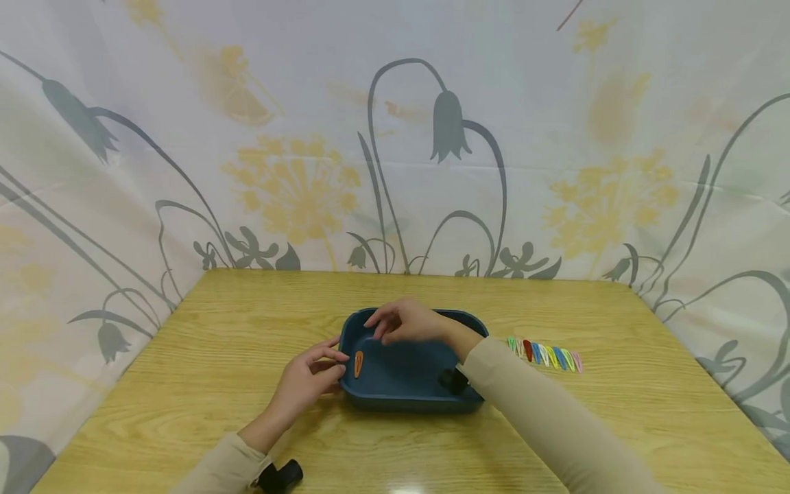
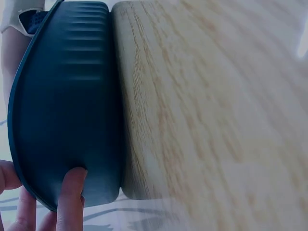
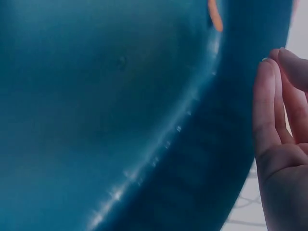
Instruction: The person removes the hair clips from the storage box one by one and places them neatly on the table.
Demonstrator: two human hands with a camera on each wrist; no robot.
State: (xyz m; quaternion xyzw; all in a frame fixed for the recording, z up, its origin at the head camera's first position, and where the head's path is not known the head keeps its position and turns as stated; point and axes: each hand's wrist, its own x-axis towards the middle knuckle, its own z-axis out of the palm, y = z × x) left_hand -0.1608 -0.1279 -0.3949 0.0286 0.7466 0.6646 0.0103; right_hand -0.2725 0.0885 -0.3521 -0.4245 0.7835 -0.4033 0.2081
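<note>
A dark blue rectangular tub point(image 1: 407, 405) stands on the table, and one orange snap hair clip point(image 1: 358, 364) lies inside near its left wall. At the tub's left side is my left hand point(image 1: 308, 377). It holds the rim there; in the left wrist view the thumb point(image 2: 72, 195) presses the outer wall. Above the tub's far half hovers my right hand point(image 1: 407, 322), fingers loosely bent and apart from the clip. In the right wrist view nothing shows between its fingers point(image 3: 267, 106). The orange clip is partly visible there too, at the top edge.
To the tub's right, a slanting row of several colourful hair clips point(image 1: 544, 354) lies on the wooden table point(image 1: 247, 322). A cloth with printed flowers point(image 1: 308, 171) hangs behind the table and along both sides.
</note>
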